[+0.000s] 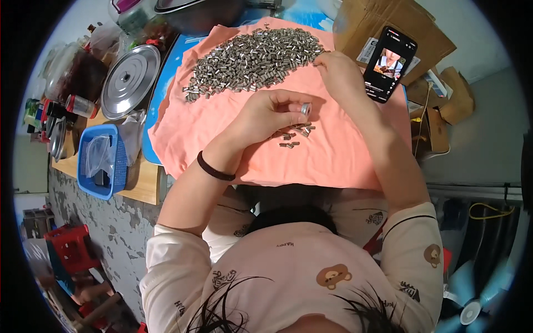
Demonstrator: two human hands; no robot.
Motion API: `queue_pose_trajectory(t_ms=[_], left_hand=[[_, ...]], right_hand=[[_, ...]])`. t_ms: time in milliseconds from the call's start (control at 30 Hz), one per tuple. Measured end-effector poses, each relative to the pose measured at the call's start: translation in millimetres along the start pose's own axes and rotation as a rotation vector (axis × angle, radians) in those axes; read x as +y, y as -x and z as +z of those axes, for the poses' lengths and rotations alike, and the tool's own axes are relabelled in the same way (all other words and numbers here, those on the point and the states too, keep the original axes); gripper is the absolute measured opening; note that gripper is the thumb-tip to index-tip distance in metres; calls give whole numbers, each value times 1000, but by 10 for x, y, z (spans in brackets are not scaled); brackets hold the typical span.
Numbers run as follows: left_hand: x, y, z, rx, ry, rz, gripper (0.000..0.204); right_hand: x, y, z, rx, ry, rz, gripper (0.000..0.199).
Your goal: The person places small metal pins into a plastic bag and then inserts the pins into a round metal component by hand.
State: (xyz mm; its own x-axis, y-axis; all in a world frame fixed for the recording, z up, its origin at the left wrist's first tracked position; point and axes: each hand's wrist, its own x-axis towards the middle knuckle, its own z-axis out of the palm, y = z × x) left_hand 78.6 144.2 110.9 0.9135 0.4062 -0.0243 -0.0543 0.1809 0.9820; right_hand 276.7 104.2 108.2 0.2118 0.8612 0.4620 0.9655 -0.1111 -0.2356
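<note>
My left hand [260, 117] pinches a small silvery metal ring [305, 109] with a hole in its end between thumb and index finger, just above the cloth. Below it lies a small group of short metal pins [287, 145], partly hidden by the hand. At the right edge of a wide heap of similar metal pins [252, 58] is my right hand [340, 75], its fingertips drawn together. Whatever those fingertips hold is too small to tell. The heap spreads over the far half of a salmon-pink cloth [222, 141].
Right of the cloth, a lit phone [390, 64] leans against a cardboard box [427, 33]. To the left are a round metal lid [130, 80], a blue plastic basket [114, 161] and jars [80, 105]. A fan [471, 312] turns at lower right.
</note>
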Motion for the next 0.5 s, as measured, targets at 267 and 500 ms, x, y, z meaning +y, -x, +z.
queue_pose_trajectory(t_ms=[267, 500], left_hand=[[-23, -12, -41, 11, -25, -11, 30], [-59, -67, -113, 27, 342, 64, 30]], right_hand=[[-42, -83, -23, -131, 36, -105, 10], [-262, 297, -278, -176, -560, 210, 7]])
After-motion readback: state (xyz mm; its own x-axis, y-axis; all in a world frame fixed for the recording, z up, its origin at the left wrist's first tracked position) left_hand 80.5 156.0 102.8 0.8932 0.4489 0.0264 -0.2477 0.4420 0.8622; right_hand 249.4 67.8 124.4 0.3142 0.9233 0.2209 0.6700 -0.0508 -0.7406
